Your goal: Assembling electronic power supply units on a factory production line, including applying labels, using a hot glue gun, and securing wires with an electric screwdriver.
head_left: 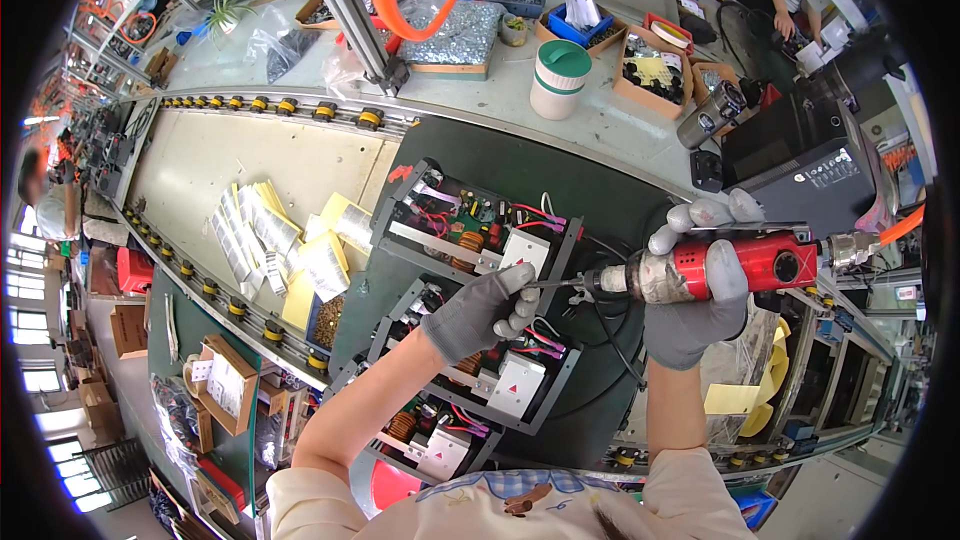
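Note:
My right hand (705, 310), in a grey glove, is wrapped round a red air screwdriver (690, 272), held level with its bit pointing left. My gloved left hand (475, 315) is closed, thumb and fingertips pinched at the tip of the screwdriver bit (560, 283). Whether a screw sits at that tip is hidden by the fingers. Below the left hand are electronic units in open metal frames: a far unit (470, 225), a middle unit (510, 380) partly covered by my hand and forearm, and a near unit (440, 452). Each shows coils, wires and a white plate.
The units lie on a dark green mat (620, 200). Yellow-backed label sheets (265, 230) are at the left, by a roller rail (325, 112). Behind stand a white tub with green lid (558, 80) and parts boxes (652, 70). An orange hose (900, 227) joins the screwdriver. Black cables (610, 340) trail beneath.

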Action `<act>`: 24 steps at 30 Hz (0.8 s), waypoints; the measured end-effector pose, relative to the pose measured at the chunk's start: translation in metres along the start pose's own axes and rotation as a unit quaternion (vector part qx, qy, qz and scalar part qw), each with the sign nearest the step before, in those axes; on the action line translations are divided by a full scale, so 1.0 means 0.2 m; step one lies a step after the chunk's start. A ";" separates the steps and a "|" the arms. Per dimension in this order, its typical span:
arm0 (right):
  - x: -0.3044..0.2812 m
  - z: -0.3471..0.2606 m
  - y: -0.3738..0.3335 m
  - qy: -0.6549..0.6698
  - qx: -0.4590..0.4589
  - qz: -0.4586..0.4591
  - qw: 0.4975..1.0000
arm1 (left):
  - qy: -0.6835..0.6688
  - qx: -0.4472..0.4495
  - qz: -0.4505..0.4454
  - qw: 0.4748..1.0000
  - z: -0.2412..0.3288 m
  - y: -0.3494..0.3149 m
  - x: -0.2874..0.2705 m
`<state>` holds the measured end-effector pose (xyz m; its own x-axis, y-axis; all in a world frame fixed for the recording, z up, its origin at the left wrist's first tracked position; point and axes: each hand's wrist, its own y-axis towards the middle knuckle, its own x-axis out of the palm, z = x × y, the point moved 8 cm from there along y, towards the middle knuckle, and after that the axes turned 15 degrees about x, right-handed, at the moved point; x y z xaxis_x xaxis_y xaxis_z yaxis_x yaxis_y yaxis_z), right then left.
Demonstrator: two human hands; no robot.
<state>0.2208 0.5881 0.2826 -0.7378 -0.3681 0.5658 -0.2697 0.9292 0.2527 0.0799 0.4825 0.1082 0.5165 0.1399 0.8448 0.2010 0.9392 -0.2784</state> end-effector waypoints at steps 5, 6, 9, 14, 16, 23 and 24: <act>0.00 -0.01 0.00 -0.005 0.006 0.017 1.000 | 0.005 0.012 0.004 1.000 0.02 0.01 0.01; 0.01 -0.02 0.00 -0.027 -0.003 0.020 0.999 | -0.003 0.010 0.008 1.000 0.02 0.01 0.01; 0.03 -0.03 -0.01 -0.054 -0.022 0.021 0.998 | -0.005 0.029 0.038 0.999 0.03 0.01 -0.01; 0.04 -0.04 -0.03 -0.052 -0.022 0.029 0.998 | -0.005 0.013 0.034 0.999 0.03 0.02 -0.01; 0.04 -0.04 -0.03 -0.029 -0.027 0.025 0.999 | 0.013 0.015 0.012 1.000 0.04 0.03 0.00; 0.06 -0.07 -0.04 -0.026 -0.053 0.002 0.998 | 0.192 0.066 0.028 0.979 0.11 0.00 0.00; 0.06 -0.07 -0.04 -0.024 -0.048 0.007 0.999 | 0.188 0.073 0.027 0.979 0.12 0.00 0.01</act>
<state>0.2235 0.5769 0.2985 -0.7703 -0.3509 0.5325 -0.2003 0.9259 0.3203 0.0608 0.4914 0.1217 0.7991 0.0912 0.5942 0.0580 0.9721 -0.2273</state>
